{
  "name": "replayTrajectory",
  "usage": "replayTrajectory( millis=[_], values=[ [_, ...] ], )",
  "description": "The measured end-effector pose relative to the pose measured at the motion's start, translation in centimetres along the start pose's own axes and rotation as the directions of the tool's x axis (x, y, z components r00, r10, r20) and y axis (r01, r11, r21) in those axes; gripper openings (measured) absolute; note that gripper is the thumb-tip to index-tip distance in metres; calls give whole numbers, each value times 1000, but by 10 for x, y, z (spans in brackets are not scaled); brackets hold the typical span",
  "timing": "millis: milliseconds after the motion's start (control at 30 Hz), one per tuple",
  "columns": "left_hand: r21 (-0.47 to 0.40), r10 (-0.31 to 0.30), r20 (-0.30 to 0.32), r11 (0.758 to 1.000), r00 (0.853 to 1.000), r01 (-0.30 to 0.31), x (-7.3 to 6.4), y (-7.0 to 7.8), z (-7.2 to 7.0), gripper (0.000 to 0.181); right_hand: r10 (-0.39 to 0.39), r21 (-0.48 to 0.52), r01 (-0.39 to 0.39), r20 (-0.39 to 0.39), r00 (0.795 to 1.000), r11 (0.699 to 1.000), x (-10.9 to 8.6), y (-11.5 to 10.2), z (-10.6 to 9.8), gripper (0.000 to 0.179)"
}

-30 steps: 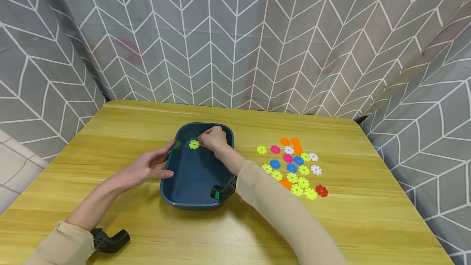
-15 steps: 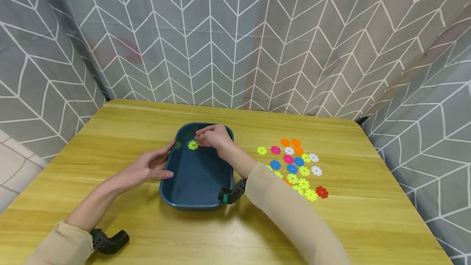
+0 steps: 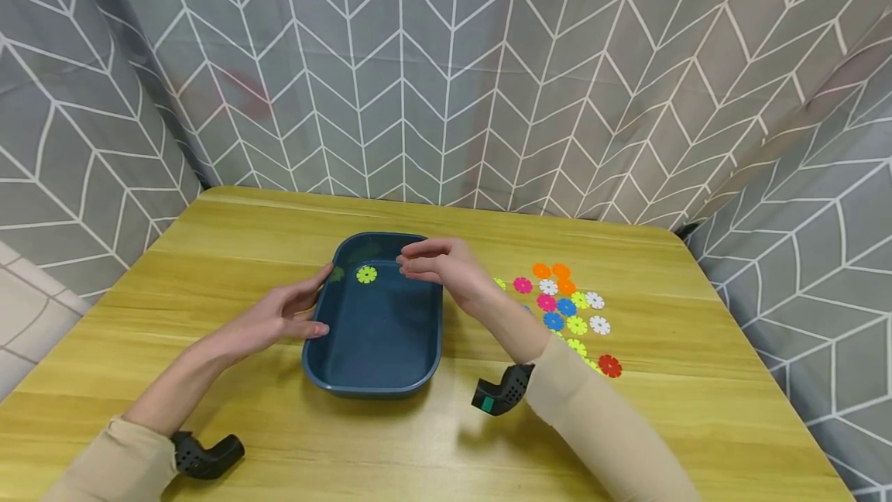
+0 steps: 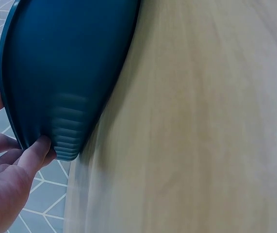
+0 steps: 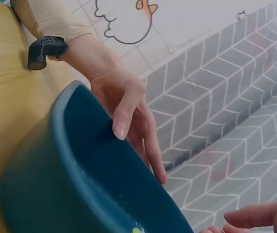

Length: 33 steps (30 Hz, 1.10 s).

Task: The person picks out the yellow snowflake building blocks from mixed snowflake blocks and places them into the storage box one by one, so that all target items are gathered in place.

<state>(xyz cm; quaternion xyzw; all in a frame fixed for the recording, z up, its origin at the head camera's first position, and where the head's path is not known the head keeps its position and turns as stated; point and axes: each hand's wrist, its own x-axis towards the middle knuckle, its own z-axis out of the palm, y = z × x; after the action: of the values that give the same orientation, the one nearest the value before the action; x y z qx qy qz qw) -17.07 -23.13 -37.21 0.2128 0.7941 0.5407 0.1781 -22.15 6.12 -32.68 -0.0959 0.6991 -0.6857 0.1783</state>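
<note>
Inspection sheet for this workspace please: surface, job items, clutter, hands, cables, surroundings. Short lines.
Surface: wood-grain table, near edge outside the head view.
Job items: blue bin standing upright, one yellow-green disc inside; loose discs in several colours on the table to its right, some hidden by the right sleeve.
Clutter: nothing seen.
Hands: left hand grips the bin's left rim; right hand is over the right rim, no disc visible in its fingers.
Cables: nothing seen.
Surroundings: grey curtain with white lines behind; pale tiles at left.
</note>
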Motion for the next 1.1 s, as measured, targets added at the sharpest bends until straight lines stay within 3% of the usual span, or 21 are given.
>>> replayTrajectory(
  millis=[467, 967, 1100],
  values=[
    [-6, -2, 4, 1000, 1000, 2, 0, 1, 1, 91, -17, -21, 15, -106, 994, 1000, -46, 25, -63, 39],
    [-4, 2, 2, 1000, 1000, -2, 1, 1, 1, 90, 4, -62, -18, -210, 978, 998, -80, 42, -139, 48],
    [-4, -1, 2, 1000, 1000, 1, 1, 2, 2, 90, -9, -18, 5, -222, 975, 1000, -87, 48, -160, 47]
  ],
)
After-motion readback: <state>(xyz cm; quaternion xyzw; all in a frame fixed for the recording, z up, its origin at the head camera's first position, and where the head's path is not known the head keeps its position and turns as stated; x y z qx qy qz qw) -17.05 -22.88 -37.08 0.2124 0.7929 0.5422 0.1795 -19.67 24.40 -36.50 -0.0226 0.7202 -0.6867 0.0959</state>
